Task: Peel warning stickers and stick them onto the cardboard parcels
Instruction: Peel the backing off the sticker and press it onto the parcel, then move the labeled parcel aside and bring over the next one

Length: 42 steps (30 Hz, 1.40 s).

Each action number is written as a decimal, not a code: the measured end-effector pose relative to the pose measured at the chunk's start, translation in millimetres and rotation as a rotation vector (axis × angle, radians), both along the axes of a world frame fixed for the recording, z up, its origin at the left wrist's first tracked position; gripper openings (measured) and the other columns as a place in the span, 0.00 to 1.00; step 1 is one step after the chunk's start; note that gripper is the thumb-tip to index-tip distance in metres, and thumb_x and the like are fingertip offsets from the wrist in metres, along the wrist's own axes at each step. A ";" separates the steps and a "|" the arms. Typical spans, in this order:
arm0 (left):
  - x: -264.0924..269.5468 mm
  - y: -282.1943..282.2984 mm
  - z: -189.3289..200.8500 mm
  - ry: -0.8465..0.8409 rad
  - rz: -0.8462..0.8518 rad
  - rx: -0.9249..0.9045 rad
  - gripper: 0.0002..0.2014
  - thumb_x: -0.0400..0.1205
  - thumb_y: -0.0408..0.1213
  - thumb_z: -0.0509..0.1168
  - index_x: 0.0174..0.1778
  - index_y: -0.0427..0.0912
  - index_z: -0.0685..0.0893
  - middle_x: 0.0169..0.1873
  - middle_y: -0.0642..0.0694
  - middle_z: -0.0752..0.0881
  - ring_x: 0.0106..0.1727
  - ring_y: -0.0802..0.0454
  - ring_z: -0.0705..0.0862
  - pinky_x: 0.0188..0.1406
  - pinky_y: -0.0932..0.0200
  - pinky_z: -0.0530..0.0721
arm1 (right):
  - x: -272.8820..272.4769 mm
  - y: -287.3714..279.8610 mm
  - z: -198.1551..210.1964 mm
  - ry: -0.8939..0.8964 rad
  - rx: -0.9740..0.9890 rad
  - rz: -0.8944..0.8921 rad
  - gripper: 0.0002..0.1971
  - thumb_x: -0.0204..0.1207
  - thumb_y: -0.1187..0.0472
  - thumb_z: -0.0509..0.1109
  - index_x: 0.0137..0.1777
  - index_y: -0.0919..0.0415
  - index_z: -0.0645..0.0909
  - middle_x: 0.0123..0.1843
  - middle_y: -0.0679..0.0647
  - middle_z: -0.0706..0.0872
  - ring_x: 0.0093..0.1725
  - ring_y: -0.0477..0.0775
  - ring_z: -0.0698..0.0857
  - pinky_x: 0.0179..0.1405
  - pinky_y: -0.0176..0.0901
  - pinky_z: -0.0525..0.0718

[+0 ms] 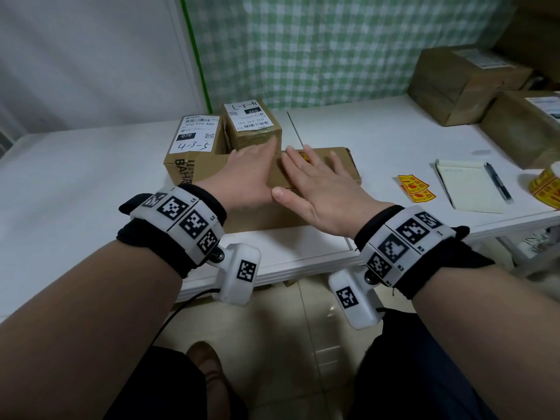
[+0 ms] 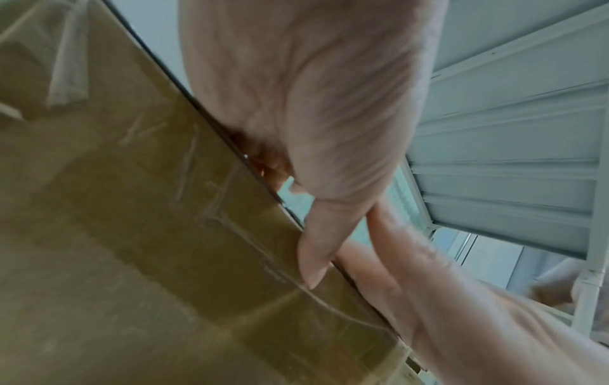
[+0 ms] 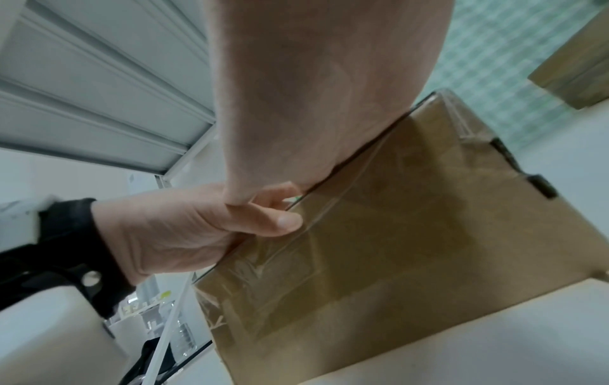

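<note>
A large flat cardboard parcel [image 1: 266,216] lies in the middle of the white table [image 1: 91,183]. My left hand [image 1: 254,165] rests flat on its top with straight fingers. My right hand [image 1: 312,174] presses flat beside it, over a yellow and red warning sticker [image 1: 304,155] that shows between the fingers. In the left wrist view my left hand [image 2: 313,104] lies over the parcel's [image 2: 131,234] top edge, its thumb on the front face. In the right wrist view my right hand [image 3: 313,91] covers the same taped parcel [image 3: 412,234].
Two small labelled parcels [image 1: 194,147] [image 1: 251,125] stand just behind the flat one. Loose warning stickers [image 1: 415,189], a notepad [image 1: 466,186] with a pen [image 1: 497,183] and a sticker roll [image 1: 545,186] lie to the right. Bigger boxes [image 1: 463,83] stand at the back right.
</note>
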<state>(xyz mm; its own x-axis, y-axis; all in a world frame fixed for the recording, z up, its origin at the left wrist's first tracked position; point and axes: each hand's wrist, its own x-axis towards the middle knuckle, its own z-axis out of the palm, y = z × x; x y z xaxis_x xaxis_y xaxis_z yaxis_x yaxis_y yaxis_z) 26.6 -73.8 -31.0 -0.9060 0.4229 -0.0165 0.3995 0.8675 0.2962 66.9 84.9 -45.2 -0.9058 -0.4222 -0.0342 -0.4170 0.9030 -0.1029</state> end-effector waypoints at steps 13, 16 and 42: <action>7.1 14.4 5.7 0.124 0.157 -0.084 0.54 0.63 0.52 0.77 0.80 0.44 0.53 0.76 0.42 0.64 0.78 0.40 0.59 0.78 0.32 0.45 | -10.9 40.1 6.8 0.116 -0.200 -0.369 0.40 0.78 0.32 0.47 0.83 0.56 0.52 0.86 0.57 0.51 0.83 0.62 0.56 0.79 0.63 0.58; 7.3 17.4 13.3 0.275 0.161 -0.022 0.51 0.62 0.49 0.77 0.78 0.46 0.58 0.72 0.44 0.66 0.76 0.41 0.62 0.78 0.32 0.42 | -11.7 42.0 23.6 0.211 -0.330 -0.385 0.42 0.73 0.32 0.60 0.82 0.52 0.54 0.85 0.57 0.53 0.82 0.62 0.56 0.78 0.58 0.60; -118.0 21.1 -11.8 0.019 0.366 0.248 0.26 0.75 0.39 0.66 0.71 0.54 0.73 0.77 0.41 0.58 0.79 0.38 0.56 0.75 0.37 0.61 | -138.8 64.1 14.7 0.426 0.048 -0.801 0.40 0.59 0.56 0.78 0.71 0.51 0.64 0.69 0.59 0.70 0.70 0.64 0.66 0.65 0.69 0.65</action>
<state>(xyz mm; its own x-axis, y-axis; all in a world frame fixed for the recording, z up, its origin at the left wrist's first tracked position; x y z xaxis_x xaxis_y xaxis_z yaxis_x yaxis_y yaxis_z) -91.3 -52.7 -42.8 -0.9960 0.0636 0.0630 0.0869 0.8566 0.5086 -71.8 149.0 -30.5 -0.8674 0.3328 0.3700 0.3435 0.9384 -0.0388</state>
